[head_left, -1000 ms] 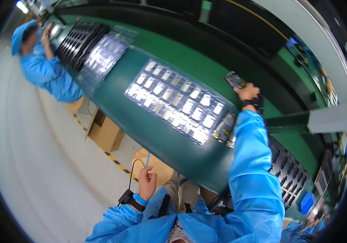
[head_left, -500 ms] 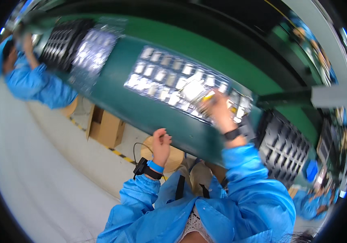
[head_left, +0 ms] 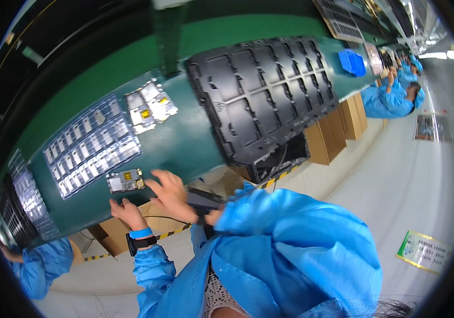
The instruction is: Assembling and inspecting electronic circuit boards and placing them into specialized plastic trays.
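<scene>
A small circuit board [head_left: 126, 181] with a gold square lies flat on the green conveyor belt [head_left: 184, 143], near its front edge. My right hand [head_left: 169, 195] rests beside it with fingers spread; the fingertips touch the board's right edge. It wears a black wrist device [head_left: 203, 203]. My left hand [head_left: 126, 211] sits just below the board at the belt's edge, fingers loosely bent and holding nothing. It has a blue band and a black watch [head_left: 141, 239] at the wrist. Both arms are in blue sleeves.
A silvery tray of several small parts [head_left: 92, 147] lies left of the board, with a few loose boards [head_left: 150, 106] behind. A large black moulded tray [head_left: 264, 95] overhangs the belt at right. Cardboard boxes [head_left: 338, 130] stand below. Other workers in blue are at far right [head_left: 391, 98] and lower left [head_left: 36, 265].
The view has swung round to the right. My right hand has come back from over the silvery tray to the belt's front edge, and the small board now lies by its fingertips.
</scene>
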A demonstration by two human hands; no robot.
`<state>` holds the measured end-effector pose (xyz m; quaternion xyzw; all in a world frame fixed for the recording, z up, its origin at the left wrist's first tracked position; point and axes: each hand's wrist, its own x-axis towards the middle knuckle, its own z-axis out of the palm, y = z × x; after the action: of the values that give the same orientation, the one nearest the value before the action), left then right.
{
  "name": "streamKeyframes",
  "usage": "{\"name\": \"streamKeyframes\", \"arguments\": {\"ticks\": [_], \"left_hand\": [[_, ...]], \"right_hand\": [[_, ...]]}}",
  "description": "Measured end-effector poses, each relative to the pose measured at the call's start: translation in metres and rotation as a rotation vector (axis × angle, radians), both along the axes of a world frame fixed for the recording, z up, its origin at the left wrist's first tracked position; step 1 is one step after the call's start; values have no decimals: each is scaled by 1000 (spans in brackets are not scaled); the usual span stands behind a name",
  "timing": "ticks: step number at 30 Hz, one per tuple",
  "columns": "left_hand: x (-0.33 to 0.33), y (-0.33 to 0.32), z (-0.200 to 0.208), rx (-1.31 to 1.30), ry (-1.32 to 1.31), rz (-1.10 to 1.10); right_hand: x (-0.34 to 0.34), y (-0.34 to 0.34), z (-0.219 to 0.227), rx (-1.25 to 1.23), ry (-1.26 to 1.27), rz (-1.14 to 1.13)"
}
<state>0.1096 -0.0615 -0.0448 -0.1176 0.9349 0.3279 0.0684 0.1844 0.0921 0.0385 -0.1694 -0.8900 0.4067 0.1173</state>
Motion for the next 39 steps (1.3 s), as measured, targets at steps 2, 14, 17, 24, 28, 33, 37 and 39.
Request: {"name": "streamKeyframes", "arguments": {"ticks": [2, 14, 17, 24, 28, 33, 37, 39], "left_hand": [[23, 37, 34, 129, 214, 3], [134, 247, 16, 318, -34, -470], [134, 257, 8, 505, -47, -410], [130, 283, 74, 542, -138, -219], [129, 293, 103, 574, -112, -252], [126, 289, 93, 685, -163, -276], [124, 275, 68, 755, -179, -261], [136, 279, 63, 763, -165, -240]], "right_hand": [[67, 31, 32, -98, -45, -19], [344, 487, -18, 228, -219, -1016], [334, 547, -58, 204, -184, -943], [314, 574, -38, 148, -173, -893], [318, 595, -30, 40, -206, -790], [322, 599, -41, -13, -154, -790], [323, 599, -50, -98, -110, -763], [328, 604, -63, -90, -112, -757]]}}
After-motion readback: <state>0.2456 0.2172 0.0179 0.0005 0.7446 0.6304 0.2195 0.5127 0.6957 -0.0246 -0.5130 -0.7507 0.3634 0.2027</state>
